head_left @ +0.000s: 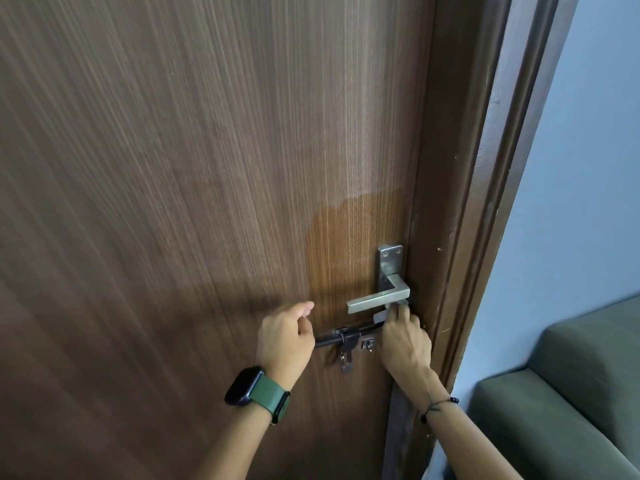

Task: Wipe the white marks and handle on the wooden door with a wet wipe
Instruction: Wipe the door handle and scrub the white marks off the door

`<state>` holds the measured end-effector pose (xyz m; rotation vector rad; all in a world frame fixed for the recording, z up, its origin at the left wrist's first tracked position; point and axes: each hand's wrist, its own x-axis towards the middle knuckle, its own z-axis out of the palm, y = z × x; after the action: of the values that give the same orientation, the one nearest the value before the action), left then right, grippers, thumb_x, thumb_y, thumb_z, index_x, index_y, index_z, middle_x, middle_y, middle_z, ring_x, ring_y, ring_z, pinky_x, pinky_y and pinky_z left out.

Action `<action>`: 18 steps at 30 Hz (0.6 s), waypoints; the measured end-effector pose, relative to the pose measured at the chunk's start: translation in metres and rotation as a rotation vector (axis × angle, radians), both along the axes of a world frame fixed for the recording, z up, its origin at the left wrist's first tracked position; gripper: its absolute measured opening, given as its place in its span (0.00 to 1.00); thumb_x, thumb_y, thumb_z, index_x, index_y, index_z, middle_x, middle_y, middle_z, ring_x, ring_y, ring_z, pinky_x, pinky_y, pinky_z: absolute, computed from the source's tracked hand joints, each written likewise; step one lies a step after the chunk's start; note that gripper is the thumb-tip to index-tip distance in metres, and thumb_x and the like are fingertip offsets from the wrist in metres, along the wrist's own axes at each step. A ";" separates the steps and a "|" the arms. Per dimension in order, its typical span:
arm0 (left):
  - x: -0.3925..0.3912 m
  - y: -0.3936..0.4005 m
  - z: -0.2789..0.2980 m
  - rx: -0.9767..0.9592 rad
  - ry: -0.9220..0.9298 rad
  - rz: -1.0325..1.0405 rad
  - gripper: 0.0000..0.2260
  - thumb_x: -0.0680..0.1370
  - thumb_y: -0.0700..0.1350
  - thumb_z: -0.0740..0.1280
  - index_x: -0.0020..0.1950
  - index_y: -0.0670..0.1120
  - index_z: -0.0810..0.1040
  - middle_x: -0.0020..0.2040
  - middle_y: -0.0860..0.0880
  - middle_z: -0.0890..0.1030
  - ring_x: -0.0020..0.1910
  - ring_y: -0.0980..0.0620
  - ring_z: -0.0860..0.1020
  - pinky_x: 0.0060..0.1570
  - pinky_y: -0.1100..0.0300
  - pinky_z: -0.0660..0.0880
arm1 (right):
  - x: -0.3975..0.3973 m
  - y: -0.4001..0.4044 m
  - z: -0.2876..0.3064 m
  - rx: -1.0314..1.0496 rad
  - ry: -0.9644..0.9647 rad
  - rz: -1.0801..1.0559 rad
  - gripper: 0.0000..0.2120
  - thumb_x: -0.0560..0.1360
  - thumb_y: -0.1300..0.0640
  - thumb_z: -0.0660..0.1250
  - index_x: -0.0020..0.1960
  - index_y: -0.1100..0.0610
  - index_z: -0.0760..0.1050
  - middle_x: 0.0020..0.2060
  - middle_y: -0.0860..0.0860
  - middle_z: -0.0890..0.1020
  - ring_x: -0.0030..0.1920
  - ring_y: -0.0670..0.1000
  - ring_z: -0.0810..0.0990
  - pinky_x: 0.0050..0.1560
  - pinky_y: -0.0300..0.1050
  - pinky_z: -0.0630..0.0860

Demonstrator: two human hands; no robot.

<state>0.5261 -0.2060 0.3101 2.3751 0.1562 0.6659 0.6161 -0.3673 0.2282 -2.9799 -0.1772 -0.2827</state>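
Observation:
The brown wooden door (207, 168) fills most of the view, with a darker damp patch (349, 244) above the handle. The silver lever handle (375, 301) sits on its metal plate (389, 261) near the door's right edge. My right hand (405, 341) is just under the handle's pivot end, fingers pinched on a white wet wipe (381, 316) pressed against the underside of the lever. My left hand (285, 336) rests loosely curled against the door to the left of the handle, holding nothing. A green-strapped watch (258, 393) is on the left wrist.
A black sliding bolt latch (346, 337) runs horizontally below the handle, between my two hands. The dark door frame (485, 202) stands to the right, with a pale blue wall (588, 168) beyond. A grey-green sofa (571, 393) sits at the lower right.

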 end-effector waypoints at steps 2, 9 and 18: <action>-0.001 -0.001 0.000 0.000 0.005 0.005 0.15 0.73 0.33 0.59 0.54 0.43 0.79 0.51 0.46 0.83 0.51 0.50 0.80 0.55 0.60 0.74 | -0.006 0.005 0.000 0.093 -0.004 0.046 0.26 0.76 0.59 0.60 0.71 0.62 0.57 0.67 0.58 0.65 0.60 0.57 0.73 0.52 0.48 0.75; -0.006 -0.002 0.003 0.031 0.001 -0.001 0.15 0.73 0.33 0.59 0.56 0.43 0.78 0.53 0.45 0.83 0.52 0.49 0.80 0.54 0.59 0.75 | -0.064 0.032 0.005 0.413 -0.307 0.397 0.25 0.67 0.64 0.73 0.63 0.62 0.73 0.55 0.56 0.80 0.52 0.55 0.80 0.49 0.45 0.79; -0.027 0.022 0.021 0.064 -0.057 0.125 0.17 0.71 0.31 0.59 0.56 0.42 0.78 0.53 0.43 0.82 0.52 0.44 0.79 0.53 0.54 0.75 | -0.071 0.068 0.072 0.743 -0.534 0.588 0.16 0.70 0.70 0.69 0.57 0.65 0.76 0.50 0.59 0.81 0.49 0.56 0.81 0.49 0.50 0.80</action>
<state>0.4991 -0.1845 0.3315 2.4196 0.2643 0.8079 0.5451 -0.2988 0.3004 -1.9595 -0.7827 -0.8336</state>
